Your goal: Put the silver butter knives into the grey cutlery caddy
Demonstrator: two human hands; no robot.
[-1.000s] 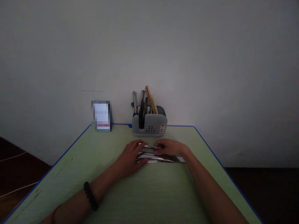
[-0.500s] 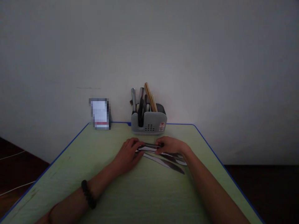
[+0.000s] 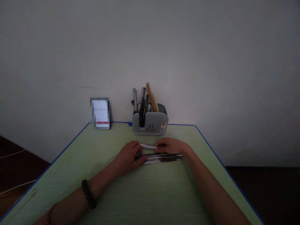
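Observation:
Low over the table's middle, my right hand [image 3: 172, 145] is closed in a pinch on the right part of a slim silver cutlery piece [image 3: 148, 146]; its kind is hidden by the fingers. My left hand [image 3: 130, 155] has its fingertips at that piece's left end. Its thumb lies across the left ends of more silver cutlery [image 3: 153, 158] nearer to me, with fingers curled round them. A table knife [image 3: 154, 162] appears to lie lowest in this bunch. My right wrist partly covers the right ends.
Behind my hands stands a grey cutlery holder [image 3: 153, 123] with metal handles and wooden chopsticks [image 3: 152, 97] upright in it. A blurred-out phone-like screen [image 3: 102, 113] leans at the back left. The green table [image 3: 140, 193] has a blue edge and meets the wall.
The cutlery bunch, fanned out with the knife angled towards me, now lies closer together and more level. One piece has separated towards the holder between my hands. My left thumb has moved nearer to me.

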